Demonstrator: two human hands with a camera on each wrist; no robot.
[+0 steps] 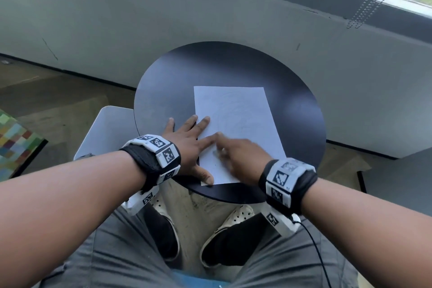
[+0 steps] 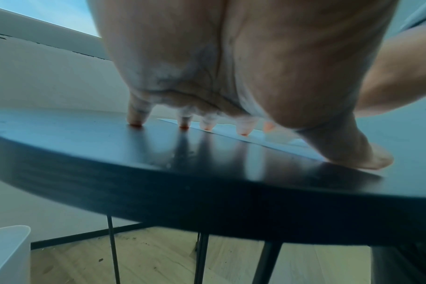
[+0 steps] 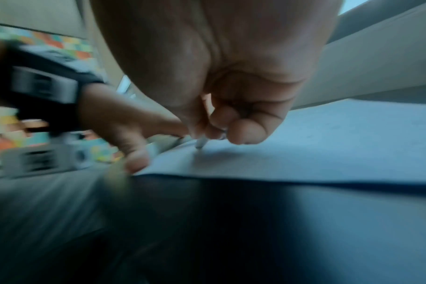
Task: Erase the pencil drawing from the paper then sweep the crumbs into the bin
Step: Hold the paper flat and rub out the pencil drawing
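Observation:
A white sheet of paper (image 1: 236, 124) with faint pencil marks lies on a round black table (image 1: 292, 105). My left hand (image 1: 189, 142) lies spread flat, its fingers (image 2: 242, 128) pressing the paper's left edge and the tabletop (image 2: 158, 173), thumb at the near corner. My right hand (image 1: 236, 154), blurred by motion, pinches a small whitish eraser (image 3: 201, 143) and presses its tip onto the paper (image 3: 304, 153) near the lower left part. The eraser is almost hidden by the fingers in the head view.
A white bin (image 1: 109, 131) stands on the floor just left of the table, also showing as the white bin (image 2: 5, 253) below the table's edge. A grey wall and window sill run behind. My legs and shoes are under the table's near edge.

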